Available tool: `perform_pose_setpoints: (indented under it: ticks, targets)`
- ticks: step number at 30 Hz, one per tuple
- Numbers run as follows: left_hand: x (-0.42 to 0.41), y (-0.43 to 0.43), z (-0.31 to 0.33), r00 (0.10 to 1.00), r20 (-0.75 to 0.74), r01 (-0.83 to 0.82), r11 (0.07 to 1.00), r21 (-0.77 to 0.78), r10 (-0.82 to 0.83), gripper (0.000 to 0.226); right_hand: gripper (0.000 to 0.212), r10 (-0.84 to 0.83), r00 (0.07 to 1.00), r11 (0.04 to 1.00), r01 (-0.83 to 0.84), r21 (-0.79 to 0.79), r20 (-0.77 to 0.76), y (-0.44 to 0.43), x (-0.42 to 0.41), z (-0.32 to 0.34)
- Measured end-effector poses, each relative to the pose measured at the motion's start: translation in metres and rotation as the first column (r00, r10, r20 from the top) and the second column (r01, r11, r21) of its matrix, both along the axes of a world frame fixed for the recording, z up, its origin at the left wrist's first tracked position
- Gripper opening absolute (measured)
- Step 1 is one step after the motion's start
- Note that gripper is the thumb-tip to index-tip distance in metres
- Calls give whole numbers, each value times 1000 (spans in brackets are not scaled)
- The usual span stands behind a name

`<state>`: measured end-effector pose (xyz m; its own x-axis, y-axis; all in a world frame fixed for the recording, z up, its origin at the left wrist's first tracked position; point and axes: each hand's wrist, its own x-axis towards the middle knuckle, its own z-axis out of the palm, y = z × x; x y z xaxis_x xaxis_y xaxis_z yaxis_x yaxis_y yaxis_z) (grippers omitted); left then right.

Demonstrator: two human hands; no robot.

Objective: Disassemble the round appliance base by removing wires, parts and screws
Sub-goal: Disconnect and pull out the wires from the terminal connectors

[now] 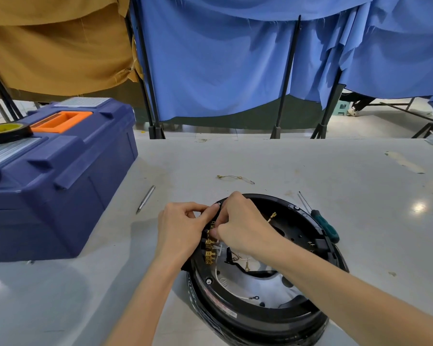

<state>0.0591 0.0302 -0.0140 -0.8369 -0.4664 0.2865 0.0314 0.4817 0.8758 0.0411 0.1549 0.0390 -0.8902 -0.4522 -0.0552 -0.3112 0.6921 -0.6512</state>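
The round black appliance base (260, 318) lies open side up on the grey table, near me. A row of brass terminals (208, 249) sits on its left inner rim, with white wires (219, 277) running across the silver plate inside. My left hand (180, 228) grips the left rim at the terminal block. My right hand (240, 226) reaches across the base and pinches a connector at the top of the terminal row. A loose brass-tipped wire (271, 217) sticks up behind my right hand.
A blue toolbox (55, 178) with an orange handle and a tape roll (6, 132) stands at the left. A metal bit (145, 199) lies beside it. A removed wire (235, 179) lies beyond the base. A green-handled screwdriver (325, 227) rests at the base's right rim.
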Motion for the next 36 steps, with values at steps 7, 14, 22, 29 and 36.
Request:
perform_pose_setpoints:
  ticks: [7, 14, 22, 29, 36]
  targets:
    - [0, -2, 0, 1000, 5, 12, 1000, -4, -12, 19, 5, -74, 997, 997, 75, 13, -29, -5, 2, 0]
    - [0, -1, 2, 1000, 15, 9, 1000, -6, -9, 21, 5, -66, 995, 997, 69, 28, -80, -3, 3, 1]
    - [3, 1, 4, 999, 46, -2, 1000, -22, 3, 21, 14, 119, 989, 987, -109, 119, -82, 6, 1, 16]
    - [4, 1, 5, 1000, 26, 12, 1000, -4, -12, 26, 21, 150, 961, 966, -92, 243, -231, -5, 4, 8]
    - [3, -1, 3, 999, 36, 12, 1000, -12, -12, 27, 11, 102, 971, 979, -59, 196, -217, -7, 4, 8]
